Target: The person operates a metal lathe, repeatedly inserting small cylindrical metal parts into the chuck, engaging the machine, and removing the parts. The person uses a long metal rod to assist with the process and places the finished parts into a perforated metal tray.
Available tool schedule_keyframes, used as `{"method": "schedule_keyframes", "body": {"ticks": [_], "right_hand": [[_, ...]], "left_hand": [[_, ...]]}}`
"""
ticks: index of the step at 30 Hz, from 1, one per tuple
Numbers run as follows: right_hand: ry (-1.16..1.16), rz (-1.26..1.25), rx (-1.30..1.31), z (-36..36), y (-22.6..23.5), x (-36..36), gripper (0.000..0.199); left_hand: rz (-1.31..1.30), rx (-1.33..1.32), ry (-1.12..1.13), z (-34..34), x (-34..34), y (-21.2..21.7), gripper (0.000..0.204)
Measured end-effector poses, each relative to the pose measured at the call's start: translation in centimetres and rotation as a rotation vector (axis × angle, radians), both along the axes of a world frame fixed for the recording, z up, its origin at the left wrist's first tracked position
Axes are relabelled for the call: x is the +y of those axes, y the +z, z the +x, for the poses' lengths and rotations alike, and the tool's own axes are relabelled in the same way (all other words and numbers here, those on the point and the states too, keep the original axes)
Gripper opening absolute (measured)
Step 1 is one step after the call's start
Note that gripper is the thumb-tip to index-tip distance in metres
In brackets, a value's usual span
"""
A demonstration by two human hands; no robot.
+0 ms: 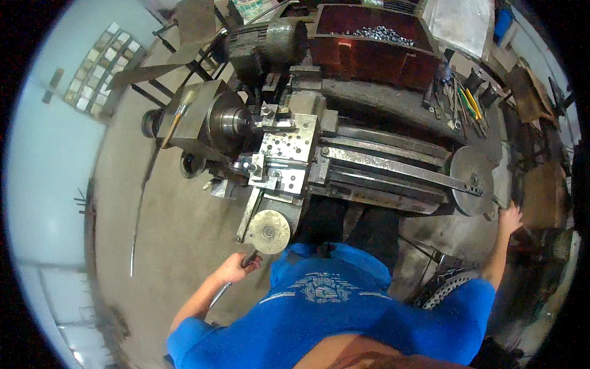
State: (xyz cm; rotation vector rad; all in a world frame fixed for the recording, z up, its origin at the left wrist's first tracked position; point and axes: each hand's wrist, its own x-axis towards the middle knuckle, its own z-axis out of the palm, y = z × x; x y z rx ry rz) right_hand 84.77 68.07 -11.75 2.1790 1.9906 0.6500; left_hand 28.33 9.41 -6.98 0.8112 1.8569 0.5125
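A small lathe (384,163) stretches across in front of me. My left hand (232,269) is closed round the dark crank handle (249,256) of a round, pale metal handwheel (268,232) at its near side. Over on the right, my right hand (510,219) is at the handle (499,202) of a larger grey wheel (472,175), its fingers curled about the end. Between them lies a drilled metal tool plate (287,150) with tool holders on it. A round chuck (230,122) faces this plate from the left; any workpiece in it is too small to make out.
Behind the lathe sits a dark red box (375,58) with many small metal parts. An electric motor (265,48) stands left of it. Wrenches and other hand tools (462,104) lie at the back right. A brush (179,115) rests on the headstock (192,123).
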Motion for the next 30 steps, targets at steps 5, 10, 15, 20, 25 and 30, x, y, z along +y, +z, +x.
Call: {"method": "schedule_keyframes", "body": {"ticks": [5,10,15,20,25,30], "right_hand": [[-0.02,0.112,0.064,-2.6,0.1,1.8,0.055],[0.174,0.187,0.309,-0.4,-3.5,-3.9,0.063],[0.2,0.038,0.443,-4.1,-5.4,-12.6,0.07],[0.035,-0.232,0.7,-8.5,-3.8,-17.2,0.045],[0.102,-0.162,0.649,-9.1,-2.3,-19.6,0.038],[0.208,-0.16,0.726,-9.6,2.9,-17.2,0.036]], "left_hand": [[0.076,-0.376,-0.111,-2.3,-0.1,1.3,0.027],[0.112,0.031,0.368,-13.0,-1.4,-3.4,0.046],[-0.196,1.02,0.04,-26.2,-0.3,-10.1,0.045],[-0.224,1.132,-0.022,-28.8,2.1,-14.5,0.038],[-0.112,1.061,0.912,-25.5,5.9,-20.7,0.036],[-0.101,1.062,0.29,-26.8,2.2,-18.3,0.039]]}}
